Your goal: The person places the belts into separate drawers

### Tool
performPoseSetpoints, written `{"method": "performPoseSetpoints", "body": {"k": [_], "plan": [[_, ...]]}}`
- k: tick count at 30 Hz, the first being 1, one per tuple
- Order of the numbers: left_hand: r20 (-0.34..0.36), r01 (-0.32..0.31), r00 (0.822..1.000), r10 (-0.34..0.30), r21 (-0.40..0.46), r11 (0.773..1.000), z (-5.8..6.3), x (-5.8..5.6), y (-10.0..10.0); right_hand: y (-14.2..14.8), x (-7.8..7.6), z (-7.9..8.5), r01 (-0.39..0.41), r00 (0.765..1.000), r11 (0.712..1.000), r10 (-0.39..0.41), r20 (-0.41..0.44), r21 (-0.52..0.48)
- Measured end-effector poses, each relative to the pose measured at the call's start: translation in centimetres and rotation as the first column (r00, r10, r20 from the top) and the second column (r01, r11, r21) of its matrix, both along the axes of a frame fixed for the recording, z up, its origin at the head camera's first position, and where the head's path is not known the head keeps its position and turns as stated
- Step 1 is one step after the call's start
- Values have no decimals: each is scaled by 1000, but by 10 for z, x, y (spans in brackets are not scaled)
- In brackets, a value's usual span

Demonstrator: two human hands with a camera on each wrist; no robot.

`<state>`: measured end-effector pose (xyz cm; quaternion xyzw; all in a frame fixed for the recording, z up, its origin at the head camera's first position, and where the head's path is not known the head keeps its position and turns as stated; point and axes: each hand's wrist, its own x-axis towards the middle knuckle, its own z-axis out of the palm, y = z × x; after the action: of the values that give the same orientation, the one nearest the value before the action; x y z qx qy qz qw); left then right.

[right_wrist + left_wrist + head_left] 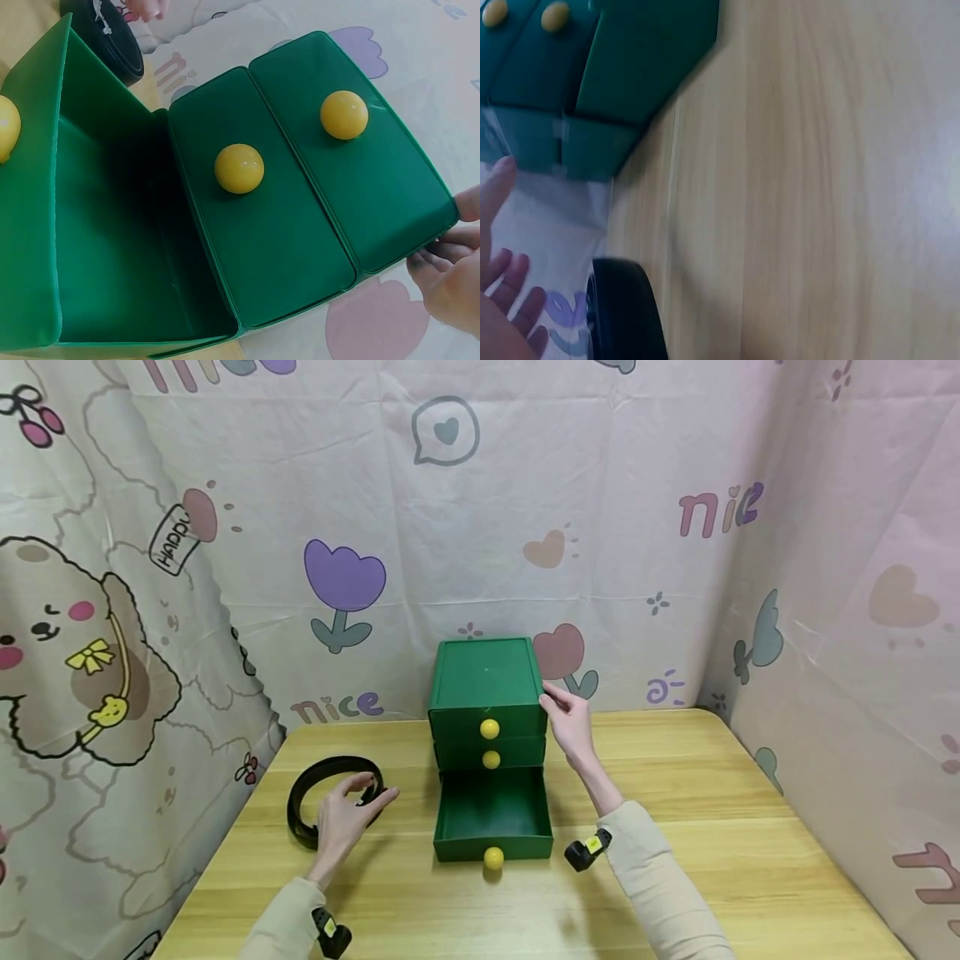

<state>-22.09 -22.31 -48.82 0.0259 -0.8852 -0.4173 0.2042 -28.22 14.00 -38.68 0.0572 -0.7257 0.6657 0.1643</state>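
A green drawer cabinet (pixel 487 672) with yellow round knobs stands on the wooden table. Its bottom drawer (pixel 491 814) is pulled out, and no contents show in it; the two drawers above are closed. My right hand (pixel 572 727) holds the cabinet's upper right front corner, thumb at the corner and fingers bent along the side. To the left of the cabinet lies a coiled black belt (pixel 300 793). Over the belt's near right part is my left hand (pixel 343 822), its thumb and fingers spread apart. In the left wrist view the belt (pixel 626 311) appears beside that hand.
The wooden table top (pixel 675 827) extends to both sides of the cabinet and in front of it. Behind and at the sides hangs a pale cloth (pixel 480 527) printed with flowers, hearts and words. Each forearm bears a small black wrist camera (pixel 587 850).
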Motion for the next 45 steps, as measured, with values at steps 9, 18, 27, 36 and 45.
{"method": "performPoseSetpoints", "body": {"k": [9,18,27,36,45], "plan": [[125,-5,992,30,-197,980,-9,-8,-11,0,0,-2,0,1000,1000,0,-11,-4],[161,-18,985,56,-227,974,-15,-16,-17,0,1,-2,1,1000,1000,-1,-10,3],[191,-55,976,104,-243,969,-22,-22,-18,-1,2,0,5,1000,1000,-5,-10,-6],[173,-82,976,129,-253,964,-28,-24,-21,-2,2,2,5,1000,1000,-5,0,-1],[93,-107,987,133,-245,964,-32,-24,-19,-1,2,3,3,1000,1000,-3,4,-5]]}}
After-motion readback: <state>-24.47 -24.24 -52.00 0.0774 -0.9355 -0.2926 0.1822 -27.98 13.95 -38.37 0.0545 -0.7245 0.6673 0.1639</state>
